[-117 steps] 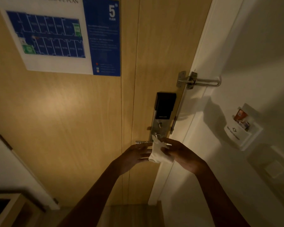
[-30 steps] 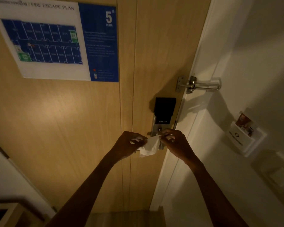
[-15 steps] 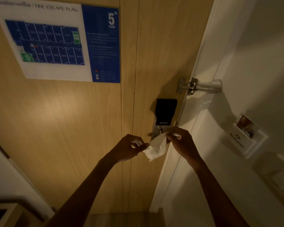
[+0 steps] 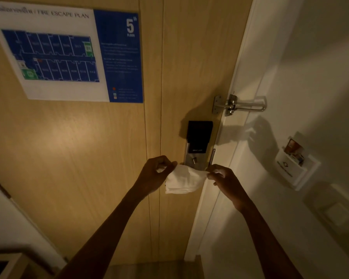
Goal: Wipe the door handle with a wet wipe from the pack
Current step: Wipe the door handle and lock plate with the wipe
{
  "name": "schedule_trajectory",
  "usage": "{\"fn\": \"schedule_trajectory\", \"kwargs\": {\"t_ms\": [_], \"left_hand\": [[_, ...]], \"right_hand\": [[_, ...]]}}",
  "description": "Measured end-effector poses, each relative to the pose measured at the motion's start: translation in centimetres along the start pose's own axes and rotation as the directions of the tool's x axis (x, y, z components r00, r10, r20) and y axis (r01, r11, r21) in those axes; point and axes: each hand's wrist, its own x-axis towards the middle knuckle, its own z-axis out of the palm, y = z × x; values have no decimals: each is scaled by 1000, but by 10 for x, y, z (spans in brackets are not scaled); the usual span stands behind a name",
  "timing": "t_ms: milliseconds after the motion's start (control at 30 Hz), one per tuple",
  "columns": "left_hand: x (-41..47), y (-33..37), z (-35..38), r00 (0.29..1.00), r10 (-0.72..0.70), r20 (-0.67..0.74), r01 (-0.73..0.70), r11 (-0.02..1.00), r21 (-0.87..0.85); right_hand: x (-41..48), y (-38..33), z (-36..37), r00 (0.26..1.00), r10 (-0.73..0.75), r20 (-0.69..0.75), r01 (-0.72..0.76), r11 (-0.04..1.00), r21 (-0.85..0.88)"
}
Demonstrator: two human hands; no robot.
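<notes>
A wooden door (image 4: 89, 148) fills the view, a fire escape plan (image 4: 65, 55) at its ten o'clock. Right of centre sits the black smart lock (image 4: 198, 137), a swing latch (image 4: 238, 105) at its one o'clock. Below the lock, the wet wipe (image 4: 184, 181) hangs stretched, hiding the handle. The left hand (image 4: 153, 176) pinches its nine o'clock edge, the right hand (image 4: 227, 182) its three o'clock corner, fingers closed on it.

The light around me is dim and warm. A soft glow pools on the tan wooden door (image 4: 73, 158), left of the black smart lock (image 4: 198, 135). Right of that lock, a shadow falls across the white wall (image 4: 290, 77). Straight lines bow toward the edges, corners darken, fine print blurs.
</notes>
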Motion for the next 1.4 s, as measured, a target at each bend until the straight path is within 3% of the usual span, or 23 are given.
{"fn": "schedule_trajectory", "kwargs": {"t_ms": [267,500,767,967,1133,1233,1400], "left_hand": [[6,22,3,987,45,151,-58,995,80],[1,29,-13,950,-4,312,-24,996,85],[-11,20,-24,966,-34,258,7,994,107],[-20,1,-26,989,-35,145,20,994,106],[-22,4,-18,982,-80,173,67,995,79],[-22,7,-15,976,-96,198,81,993,80],[-26,5,-13,966,-143,217,132,989,65]], "right_hand": [[-16,-7,9,971,-24,239,11,999,53],[-14,-7,18,968,-52,245,34,996,77],[-7,3,16,958,-29,285,11,998,67],[-12,9,15,975,-48,216,33,997,70],[-16,10,13,949,14,314,-63,987,145],[-21,4,16,912,29,409,-75,993,96],[-24,5,19,917,9,398,-66,989,129]]}}
